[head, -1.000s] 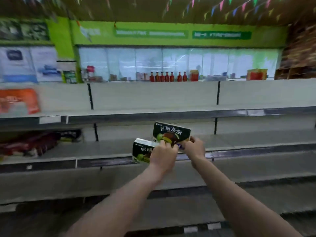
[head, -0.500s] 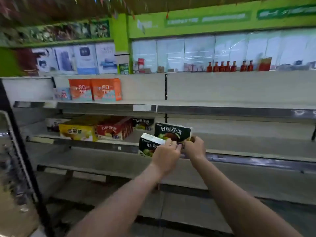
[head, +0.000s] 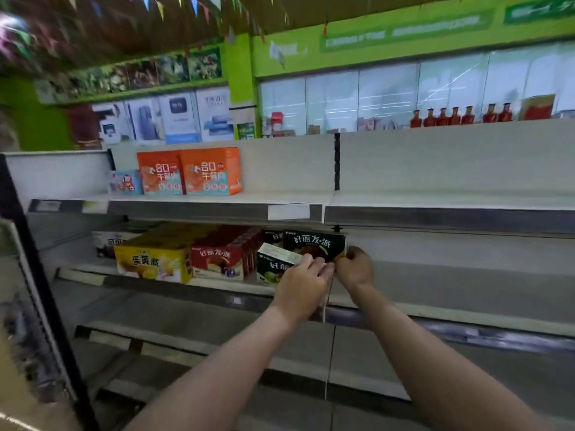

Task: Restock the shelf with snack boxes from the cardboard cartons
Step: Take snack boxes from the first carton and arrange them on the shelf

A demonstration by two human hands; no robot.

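Both hands carry dark green snack boxes at the middle shelf (head: 435, 275), just right of the red boxes (head: 217, 259): the left hand (head: 303, 286) is curled around the lower box (head: 275, 264), while the right hand (head: 354, 269) pinches the lower right corner of the upper box (head: 315, 245), which sits partly on the lower 1. That corner pinch looks weak; the upper box could slide off or tip as they go down. Pushing left too hard might also shove the red boxes askew
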